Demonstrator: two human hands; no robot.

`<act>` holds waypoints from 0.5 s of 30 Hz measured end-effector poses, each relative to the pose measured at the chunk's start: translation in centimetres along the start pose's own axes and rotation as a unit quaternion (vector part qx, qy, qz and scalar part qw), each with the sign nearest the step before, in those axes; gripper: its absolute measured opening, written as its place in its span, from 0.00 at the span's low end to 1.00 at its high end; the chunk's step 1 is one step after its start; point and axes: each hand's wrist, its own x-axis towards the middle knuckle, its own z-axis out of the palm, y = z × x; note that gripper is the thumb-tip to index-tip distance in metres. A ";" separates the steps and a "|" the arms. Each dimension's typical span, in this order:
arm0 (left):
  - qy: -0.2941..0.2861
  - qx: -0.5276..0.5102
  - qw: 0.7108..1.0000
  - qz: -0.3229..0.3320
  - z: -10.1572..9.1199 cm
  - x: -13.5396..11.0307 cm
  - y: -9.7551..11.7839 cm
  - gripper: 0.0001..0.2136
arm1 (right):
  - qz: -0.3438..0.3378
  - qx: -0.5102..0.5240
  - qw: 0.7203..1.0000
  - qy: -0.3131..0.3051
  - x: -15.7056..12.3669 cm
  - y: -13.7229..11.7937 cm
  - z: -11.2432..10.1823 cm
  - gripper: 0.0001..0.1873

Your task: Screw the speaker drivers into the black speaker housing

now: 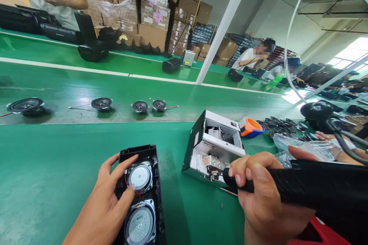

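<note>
My left hand (107,199) rests on a black speaker housing (143,191) that lies on the green bench, fingers spread and pressing beside the upper of two round silver speaker drivers (140,177). Thin red and black wires run under my thumb. My right hand (260,195) is wrapped round a black electric screwdriver (304,187). Its tip points into the mouth of a white screw feeder box (214,147) just right of the housing.
Several loose speaker drivers (101,103) sit in a row on the conveyor belt (172,95). An orange-and-blue tape roll (250,127), small parts and a plastic bag (304,147) lie at right. Other people work across the line, with stacked cartons behind.
</note>
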 end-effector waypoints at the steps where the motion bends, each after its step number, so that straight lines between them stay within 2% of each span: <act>1: -0.001 0.001 1.000 0.003 0.0 0.0 -0.1 0.21 | -0.012 0.001 1.000 -0.015 -0.1 0.2 -0.2 0.23; 4: -0.002 0.003 1.000 0.008 0.0 0.1 -0.4 0.20 | -0.043 0.002 0.998 -0.044 -0.3 0.6 -0.4 0.22; 6: 0.001 0.006 1.000 0.010 0.0 0.1 -0.5 0.20 | -0.034 0.003 0.999 -0.036 -0.2 0.5 0.0 0.22; 8: 0.005 0.008 1.000 0.011 0.0 0.1 -0.4 0.20 | 0.006 0.016 1.000 -0.020 -0.1 0.1 0.7 0.22; 11: -0.011 0.005 1.000 0.003 0.0 0.1 0.0 0.21 | 0.109 0.073 0.991 -0.014 -0.4 -0.9 0.7 0.23; 14: -0.028 -0.015 0.999 -0.017 -0.1 0.0 0.8 0.23 | 0.170 0.132 0.976 -0.036 -1.6 -1.5 -2.3 0.21; 15: -0.030 -0.025 0.999 -0.020 -0.1 0.0 1.1 0.23 | 0.168 0.131 0.975 -0.063 -2.2 -1.4 -3.9 0.10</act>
